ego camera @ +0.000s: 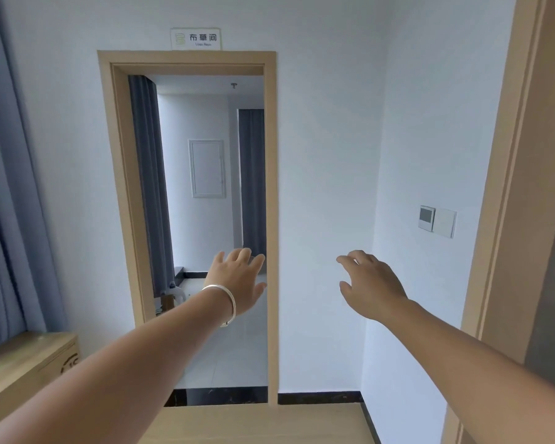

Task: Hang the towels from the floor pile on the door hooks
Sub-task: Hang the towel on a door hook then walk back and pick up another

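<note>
Head view faces an open wooden doorway (186, 219) under a linen-room sign (195, 38); no towels or hooks show. Left hand (237, 280), silver bangle (225, 302) at wrist, and right hand (370, 283) reach forward, fingers relaxed, grasping nothing.

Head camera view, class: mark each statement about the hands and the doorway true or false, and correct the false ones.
1. Both hands hold nothing. True: the left hand and right hand are open, fingers spread.
2. A bracelet sits on the right wrist. False: it is on the left wrist.
3. A sign hangs above the doorway. True.
4. A towel hangs in the doorway. False: no towel is in view.
5. The wall switch is left of the doorway. False: it is on the right-hand wall.
</note>
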`<state>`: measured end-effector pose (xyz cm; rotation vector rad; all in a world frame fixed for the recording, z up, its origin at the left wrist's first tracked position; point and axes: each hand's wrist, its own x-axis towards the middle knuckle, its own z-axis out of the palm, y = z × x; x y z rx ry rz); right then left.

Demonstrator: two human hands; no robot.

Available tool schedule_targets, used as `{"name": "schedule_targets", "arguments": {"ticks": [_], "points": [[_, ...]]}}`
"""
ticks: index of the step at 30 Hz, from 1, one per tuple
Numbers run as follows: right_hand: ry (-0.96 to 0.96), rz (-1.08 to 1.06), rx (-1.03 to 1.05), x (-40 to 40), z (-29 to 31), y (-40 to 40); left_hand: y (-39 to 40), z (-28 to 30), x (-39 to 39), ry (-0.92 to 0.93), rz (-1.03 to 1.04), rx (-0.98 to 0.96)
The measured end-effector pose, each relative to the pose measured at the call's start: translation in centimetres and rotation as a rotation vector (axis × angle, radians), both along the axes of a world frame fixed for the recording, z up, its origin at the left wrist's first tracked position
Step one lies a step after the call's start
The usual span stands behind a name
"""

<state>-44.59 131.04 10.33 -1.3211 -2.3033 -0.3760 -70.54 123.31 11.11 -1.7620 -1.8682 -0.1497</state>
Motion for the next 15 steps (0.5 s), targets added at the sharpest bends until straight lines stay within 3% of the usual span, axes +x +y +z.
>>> {"name": "schedule_targets", "arguments": {"ticks": [15], "points": [[-0.099, -0.082, -0.009, -2.8, 0.5, 20.4, 24.3, -1.9, -2.9, -0.097, -0.09, 0.04]]}}
